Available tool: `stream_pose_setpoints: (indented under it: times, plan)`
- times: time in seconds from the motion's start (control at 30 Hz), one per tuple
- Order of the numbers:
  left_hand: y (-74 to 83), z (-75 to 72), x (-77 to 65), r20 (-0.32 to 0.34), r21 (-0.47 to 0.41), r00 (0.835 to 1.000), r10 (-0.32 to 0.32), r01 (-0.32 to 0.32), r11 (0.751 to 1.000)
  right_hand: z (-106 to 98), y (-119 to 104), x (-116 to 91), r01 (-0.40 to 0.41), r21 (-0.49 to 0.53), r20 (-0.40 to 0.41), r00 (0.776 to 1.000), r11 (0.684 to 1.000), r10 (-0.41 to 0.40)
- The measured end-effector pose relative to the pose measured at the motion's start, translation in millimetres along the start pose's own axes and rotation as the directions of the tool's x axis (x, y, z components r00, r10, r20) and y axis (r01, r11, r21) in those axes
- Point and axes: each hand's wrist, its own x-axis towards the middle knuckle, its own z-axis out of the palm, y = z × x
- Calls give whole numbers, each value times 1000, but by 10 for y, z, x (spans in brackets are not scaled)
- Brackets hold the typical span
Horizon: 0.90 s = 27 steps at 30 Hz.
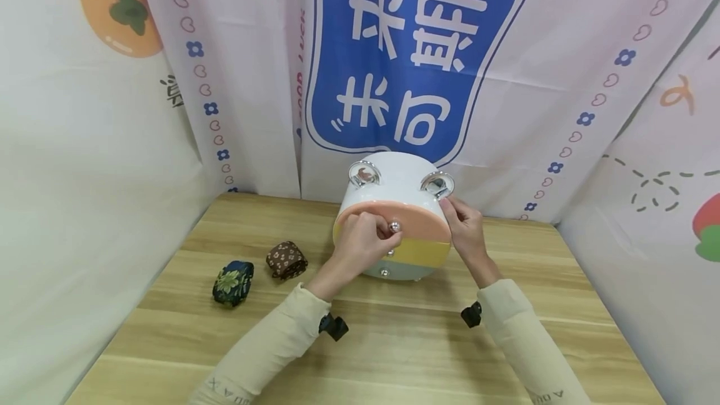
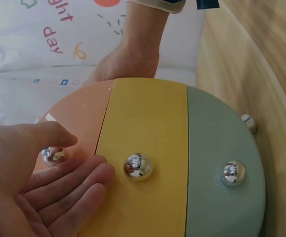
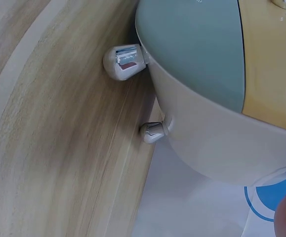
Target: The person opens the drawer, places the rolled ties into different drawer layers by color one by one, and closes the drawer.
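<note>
A small oval drawer cabinet (image 1: 396,189) with a white shell and silver ring-shaped ears stands on the table. Its front has an orange drawer (image 2: 87,102), a yellow drawer (image 2: 147,116) and a grey-green drawer (image 2: 217,128), all closed. At the orange drawer's silver knob (image 1: 395,227), my left hand (image 1: 362,239) pinches between thumb and index finger; the other fingers lie along the front. My right hand (image 1: 468,233) holds the cabinet's right side, thumb beside the right ear (image 1: 437,185), with its other fingertips mostly hidden. Small silver feet (image 3: 124,62) show below the shell.
To the left lie two rolls of patterned cloth: a brown flowered roll (image 1: 287,260) and a dark blue-green roll (image 1: 233,283). A printed curtain (image 1: 259,80) hangs close behind the cabinet. The wooden table (image 1: 394,355) extends toward me.
</note>
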Motion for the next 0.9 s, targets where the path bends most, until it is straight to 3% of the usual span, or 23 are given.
stream_pose_setpoints:
  times: [0.2, 0.33, 0.47, 0.7, 0.9]
  plan:
    - [-66, 48, -113, 0, -1, 1000, 18, -18, 1000, -64, -50, -11, 0, -69, 82, 997, 998, 6]
    - [-129, 79, -199, 16, 5, 999, -35, 35, 999, -123, -126, -32, -16, -150, 148, 988, 989, 38]
    - [-210, 117, -264, 43, -8, 994, -105, 105, 994, -145, -169, -65, -61, -211, 156, 983, 976, 95]
    - [-320, 205, -294, 111, -32, 981, -158, 163, 986, -93, -143, -109, -137, -122, 182, 971, 983, 158]
    - [-338, 282, -286, 129, -72, 982, -140, 150, 986, -62, -117, -131, -151, -124, 150, 974, 981, 169]
